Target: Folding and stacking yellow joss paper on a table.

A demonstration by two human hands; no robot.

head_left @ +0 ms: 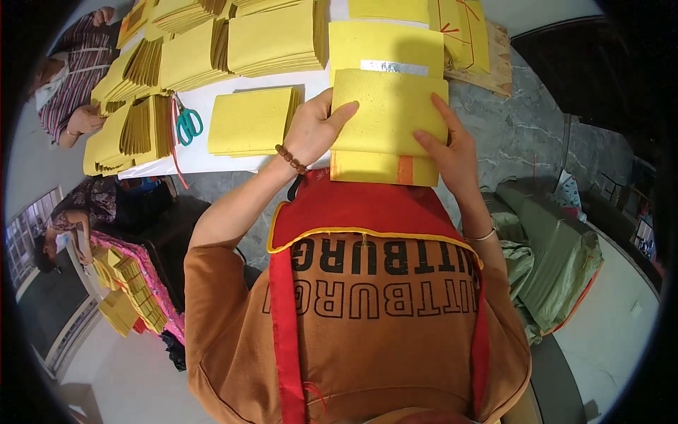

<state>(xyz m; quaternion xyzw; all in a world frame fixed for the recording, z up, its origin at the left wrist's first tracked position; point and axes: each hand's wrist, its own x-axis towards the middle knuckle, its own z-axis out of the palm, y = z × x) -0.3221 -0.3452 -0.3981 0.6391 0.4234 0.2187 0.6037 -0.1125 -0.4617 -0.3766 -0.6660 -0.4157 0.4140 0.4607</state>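
Observation:
A stack of yellow paper [390,106] is between my two hands at the front edge of the table. My left hand [318,131] grips its left edge, thumb on top, fingers hidden behind. On the right edge, my right hand [452,145] holds it with the thumb on its face and a finger along the side. Beneath its near side, a yellow sheet with an orange strip [405,169] sticks out. Just beyond lies a yellow paper pile [385,42] with a white label. A smaller yellow paper stack [248,124] lies left of my left hand.
Teal-handled scissors [188,126] and a red string [176,148] lie on the white-covered table [201,164]. Several yellow bundles [275,39] fill its far left; a tied bundle [466,35] stands far right. Co-workers [78,106] are at left. Green sacks [558,261] stand at right.

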